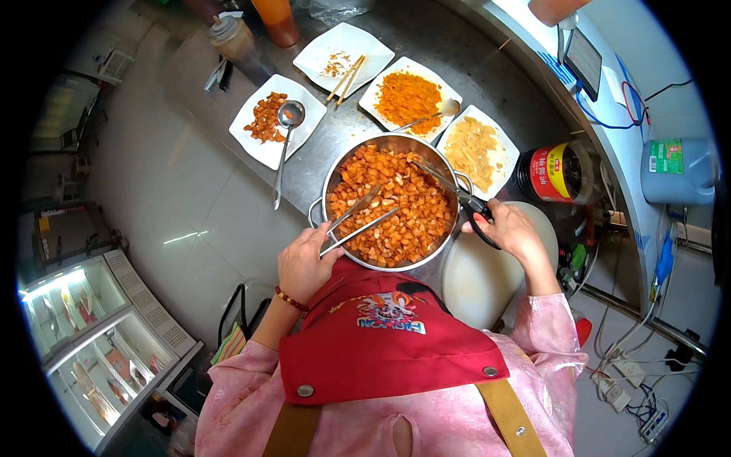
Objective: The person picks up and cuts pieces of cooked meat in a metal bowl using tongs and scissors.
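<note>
Before me stands a two-handled steel pot (326, 200), filled with diced orange-brown food pieces (400, 211). My left hand (306, 260) grips metal tongs (361, 230) whose two arms are spread apart over the food. A red bead bracelet circles that wrist. In my right hand (508, 228) are scissors with black handles (478, 214), their blades reaching over the pot's right side and the tips at the food. Whether the tips touch a piece, I cannot tell.
Square white plates hold brown diced pieces with a ladle (284, 143), crumbs with chopsticks (348, 80), orange bits with a spoon (425, 117), and pale slices (471, 148). A dark sauce jug (557, 171) and round white board (485, 263) are at right; squeeze bottles (243, 51) stand back left.
</note>
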`<move>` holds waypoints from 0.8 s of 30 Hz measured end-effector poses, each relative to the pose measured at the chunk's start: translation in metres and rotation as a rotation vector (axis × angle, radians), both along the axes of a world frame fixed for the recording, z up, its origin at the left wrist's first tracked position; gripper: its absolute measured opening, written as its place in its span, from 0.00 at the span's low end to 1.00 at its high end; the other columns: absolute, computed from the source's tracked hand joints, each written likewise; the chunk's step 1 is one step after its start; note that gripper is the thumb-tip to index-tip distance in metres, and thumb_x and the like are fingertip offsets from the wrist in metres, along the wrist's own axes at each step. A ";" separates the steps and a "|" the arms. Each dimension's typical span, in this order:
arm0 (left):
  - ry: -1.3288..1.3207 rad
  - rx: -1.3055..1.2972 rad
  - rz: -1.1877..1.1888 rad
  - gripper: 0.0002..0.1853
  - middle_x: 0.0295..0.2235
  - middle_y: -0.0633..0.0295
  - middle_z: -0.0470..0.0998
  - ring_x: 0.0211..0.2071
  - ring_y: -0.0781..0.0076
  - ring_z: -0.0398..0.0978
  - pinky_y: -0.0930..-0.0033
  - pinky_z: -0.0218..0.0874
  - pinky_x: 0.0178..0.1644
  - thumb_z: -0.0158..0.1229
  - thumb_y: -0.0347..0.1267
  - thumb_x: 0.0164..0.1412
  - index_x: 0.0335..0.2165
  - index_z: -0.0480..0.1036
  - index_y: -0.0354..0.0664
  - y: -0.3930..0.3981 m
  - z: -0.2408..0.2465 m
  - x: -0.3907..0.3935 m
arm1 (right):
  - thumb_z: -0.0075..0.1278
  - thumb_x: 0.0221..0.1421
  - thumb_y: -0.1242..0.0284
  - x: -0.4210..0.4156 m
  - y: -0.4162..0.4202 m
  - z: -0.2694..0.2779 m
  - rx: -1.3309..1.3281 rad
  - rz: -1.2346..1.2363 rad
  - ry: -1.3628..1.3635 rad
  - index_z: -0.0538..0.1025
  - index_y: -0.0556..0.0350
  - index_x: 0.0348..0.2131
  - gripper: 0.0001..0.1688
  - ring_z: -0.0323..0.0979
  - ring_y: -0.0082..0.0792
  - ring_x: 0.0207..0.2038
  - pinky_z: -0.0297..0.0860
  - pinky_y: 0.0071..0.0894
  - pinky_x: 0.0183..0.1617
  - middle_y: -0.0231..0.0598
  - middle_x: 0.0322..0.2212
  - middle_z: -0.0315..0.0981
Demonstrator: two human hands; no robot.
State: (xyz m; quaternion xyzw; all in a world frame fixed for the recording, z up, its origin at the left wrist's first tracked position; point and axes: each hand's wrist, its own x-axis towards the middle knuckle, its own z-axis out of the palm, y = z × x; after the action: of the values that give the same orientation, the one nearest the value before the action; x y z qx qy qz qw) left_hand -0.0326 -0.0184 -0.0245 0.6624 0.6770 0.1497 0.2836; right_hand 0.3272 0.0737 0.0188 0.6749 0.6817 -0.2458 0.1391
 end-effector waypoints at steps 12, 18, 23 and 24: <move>-0.017 0.029 0.018 0.27 0.31 0.62 0.78 0.32 0.61 0.78 0.61 0.69 0.33 0.67 0.38 0.49 0.49 0.73 0.42 -0.002 -0.005 -0.004 | 0.58 0.44 0.41 -0.029 0.015 -0.005 0.076 0.149 -0.058 0.77 0.62 0.34 0.39 0.76 0.57 0.36 0.69 0.51 0.42 0.56 0.28 0.77; -0.025 0.008 0.035 0.27 0.31 0.62 0.78 0.32 0.60 0.78 0.61 0.69 0.33 0.67 0.38 0.50 0.49 0.73 0.44 0.000 -0.001 -0.004 | 0.55 0.48 0.39 -0.040 0.032 -0.038 -0.036 0.138 -0.054 0.77 0.63 0.34 0.40 0.75 0.55 0.41 0.69 0.49 0.45 0.57 0.33 0.77; -0.024 0.039 0.057 0.27 0.31 0.60 0.78 0.31 0.59 0.78 0.60 0.68 0.32 0.67 0.38 0.50 0.48 0.73 0.43 0.001 -0.005 -0.009 | 0.57 0.45 0.39 -0.028 0.026 -0.029 -0.060 0.115 0.042 0.78 0.57 0.29 0.37 0.75 0.55 0.37 0.70 0.49 0.40 0.54 0.28 0.77; -0.029 0.062 0.059 0.27 0.31 0.60 0.77 0.31 0.59 0.77 0.60 0.68 0.32 0.67 0.37 0.50 0.48 0.73 0.42 0.002 -0.007 -0.010 | 0.58 0.44 0.39 -0.023 0.022 -0.024 -0.068 0.079 0.066 0.78 0.57 0.28 0.36 0.76 0.54 0.36 0.69 0.49 0.39 0.54 0.27 0.76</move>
State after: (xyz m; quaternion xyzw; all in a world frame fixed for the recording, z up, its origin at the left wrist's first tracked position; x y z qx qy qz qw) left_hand -0.0424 -0.0168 -0.0315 0.6486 0.6870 0.1886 0.2681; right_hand 0.3046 0.0955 -0.0056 0.6338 0.7033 -0.2856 0.1490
